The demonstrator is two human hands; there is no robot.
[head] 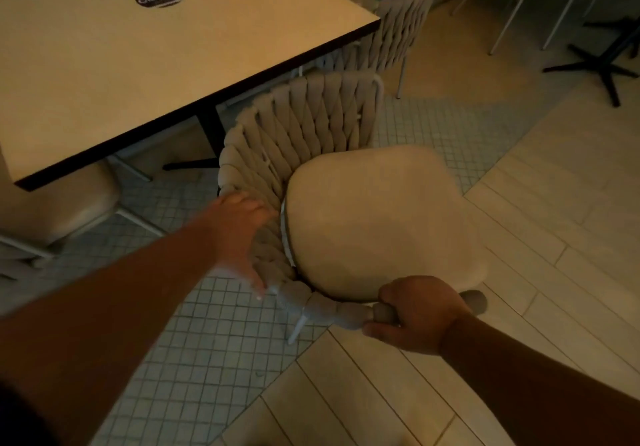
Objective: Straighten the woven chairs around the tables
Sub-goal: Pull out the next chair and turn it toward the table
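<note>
Both hands on a skewed woven chair just beside the desk.
Left to right: left hand curled over the woven back rim; seat cushion facing away from the desk, out over the plank floor; right hand wrapped round the woven arm end. Beyond, a second woven chair seemingly tucked in already. Probably partway: this one yet to be turned and pushed under.

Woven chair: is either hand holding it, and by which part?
Both hold the woven chair: left hand on its curved back, right hand around the arm's end.
</note>
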